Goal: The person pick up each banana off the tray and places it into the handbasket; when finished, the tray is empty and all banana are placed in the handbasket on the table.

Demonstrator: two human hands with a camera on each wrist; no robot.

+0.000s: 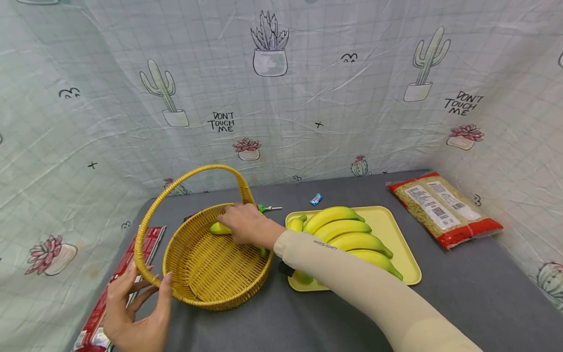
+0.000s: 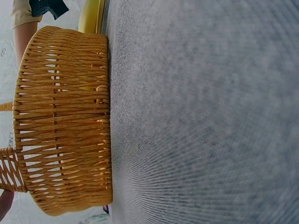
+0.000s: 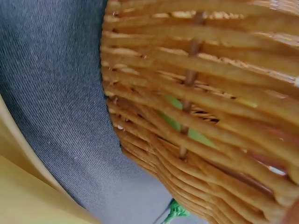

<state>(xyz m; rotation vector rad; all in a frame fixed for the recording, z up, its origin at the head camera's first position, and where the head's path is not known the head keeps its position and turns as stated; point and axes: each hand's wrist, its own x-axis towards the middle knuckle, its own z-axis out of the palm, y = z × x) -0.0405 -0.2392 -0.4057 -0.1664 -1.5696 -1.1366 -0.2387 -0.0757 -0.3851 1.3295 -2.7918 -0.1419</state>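
Observation:
A round yellow wicker basket [image 1: 220,278] with a tall arched handle stands on the left of the table. My left hand [image 1: 138,313] holds it where the handle meets the near-left rim, thumb by the rim and fingers behind the handle. Inside the basket, at its far right, my right hand [image 1: 246,224] grips a banana [image 1: 219,228] from above. One yellow-green end shows left of the fingers; most of the fruit is hidden under the hand. In the right wrist view, green shows through the weave of the basket [image 3: 196,88].
Right of the basket, a pale yellow tray [image 1: 398,234] bears several bananas [image 1: 338,227], partly covered by my right sleeve. A red-edged bag of grain-like food [image 1: 440,208] lies at far right. Behind are a small blue packet [image 1: 316,199] and a green-wrapped lollipop [image 1: 264,209]. Red packaging [image 1: 149,244] lies at left.

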